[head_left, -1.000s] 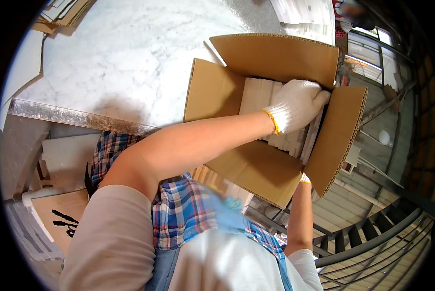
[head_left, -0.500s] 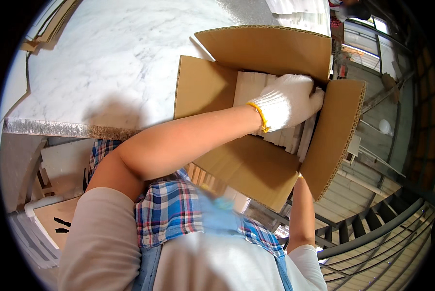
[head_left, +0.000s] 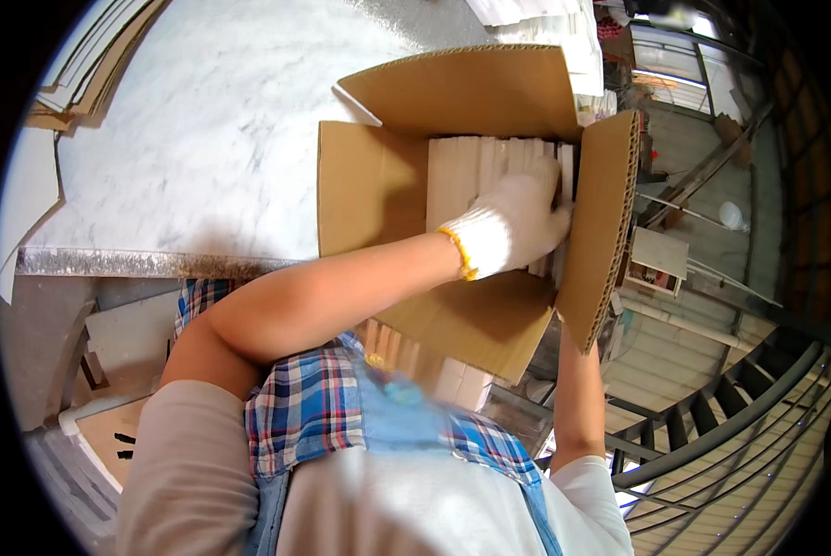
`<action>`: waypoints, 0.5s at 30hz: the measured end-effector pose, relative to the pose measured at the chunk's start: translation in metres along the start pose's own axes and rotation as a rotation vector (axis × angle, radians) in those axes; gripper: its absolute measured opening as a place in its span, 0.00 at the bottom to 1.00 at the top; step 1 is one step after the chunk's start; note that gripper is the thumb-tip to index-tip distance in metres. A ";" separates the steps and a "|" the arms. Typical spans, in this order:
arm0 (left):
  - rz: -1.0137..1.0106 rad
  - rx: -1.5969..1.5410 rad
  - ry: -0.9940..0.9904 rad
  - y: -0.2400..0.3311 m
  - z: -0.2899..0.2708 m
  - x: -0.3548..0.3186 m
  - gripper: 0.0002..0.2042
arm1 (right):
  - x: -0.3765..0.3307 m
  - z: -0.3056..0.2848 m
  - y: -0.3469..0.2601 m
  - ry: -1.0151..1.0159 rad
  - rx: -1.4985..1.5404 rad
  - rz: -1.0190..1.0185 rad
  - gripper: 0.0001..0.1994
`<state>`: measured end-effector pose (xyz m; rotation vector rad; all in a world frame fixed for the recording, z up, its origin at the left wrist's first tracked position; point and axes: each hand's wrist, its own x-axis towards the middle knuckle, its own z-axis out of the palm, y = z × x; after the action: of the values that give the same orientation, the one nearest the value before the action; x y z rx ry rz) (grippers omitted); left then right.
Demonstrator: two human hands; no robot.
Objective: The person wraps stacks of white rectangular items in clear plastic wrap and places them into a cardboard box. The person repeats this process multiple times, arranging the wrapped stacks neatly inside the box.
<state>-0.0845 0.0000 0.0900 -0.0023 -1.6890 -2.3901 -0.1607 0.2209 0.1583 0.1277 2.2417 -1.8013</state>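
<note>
An open brown cardboard box (head_left: 369, 185) stands at the right end of the pale marbled table, its flaps raised. Inside, several flat white pieces (head_left: 452, 171) are packed side by side. My left hand (head_left: 517, 218), in a white knit glove with a yellow cuff, reaches into the box at the right end of this row. Its fingers curl over, with the thumb on the right, around a narrow white piece (head_left: 566, 159) that shows beyond the hand; the fingertips are hidden. My right forearm (head_left: 579, 408) rises outside the box's right side, and the flap hides that hand.
The marbled tabletop (head_left: 202, 120) extends left, with flat cardboard sheets (head_left: 109, 65) stacked at its far left corner. White stacked material (head_left: 564, 37) stands behind the box. A dark curved railing (head_left: 712, 463) and metal framework lie to the right, beyond the table.
The box and table have shifted left in the picture. My left hand stays in the box, now a little lower against the white pieces. My right hand remains hidden at the flap.
</note>
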 end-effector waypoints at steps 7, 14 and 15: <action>0.003 -0.065 0.067 -0.003 -0.005 0.006 0.13 | -0.003 -0.006 0.009 0.016 -0.022 -0.113 0.25; -0.028 -0.208 0.046 -0.003 0.000 -0.007 0.14 | -0.002 0.002 0.011 -0.021 -0.066 -0.182 0.27; -0.019 -0.181 0.035 -0.005 0.003 -0.009 0.14 | -0.004 0.004 0.012 -0.027 -0.057 -0.182 0.28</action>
<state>-0.0771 0.0062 0.0858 0.0272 -1.4582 -2.5331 -0.1537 0.2202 0.1471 -0.1145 2.3500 -1.8126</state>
